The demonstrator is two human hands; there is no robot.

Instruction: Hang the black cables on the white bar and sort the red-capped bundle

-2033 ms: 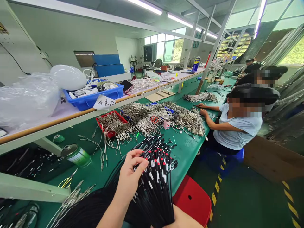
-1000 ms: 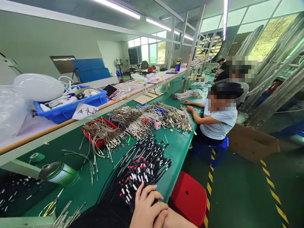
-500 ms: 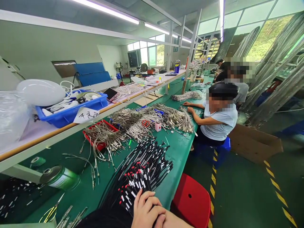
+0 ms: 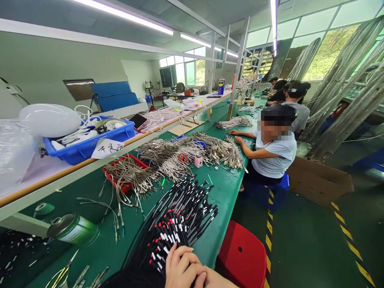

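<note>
at the near edge of the green bench [image 4: 228, 188] the left hand [image 4: 180, 269] is curled around a bundle of black cables [image 4: 174, 224], fingers wrapped tight about the bunch where it leaves the bench, while the right hand [image 4: 216, 280] lies just under and against it at the bottom of the view, its grip hidden, so i cannot tell how it is set. the cables fan out from the hand toward the bench middle, their ends banded red and white, with a heap of silver cables [image 4: 180, 154] beyond them, a green can [image 4: 73, 229] lying near the left end, a red stool [image 4: 240, 256] just off the near edge, and a co-worker [image 4: 271, 150] seated farther along the bench.
</note>
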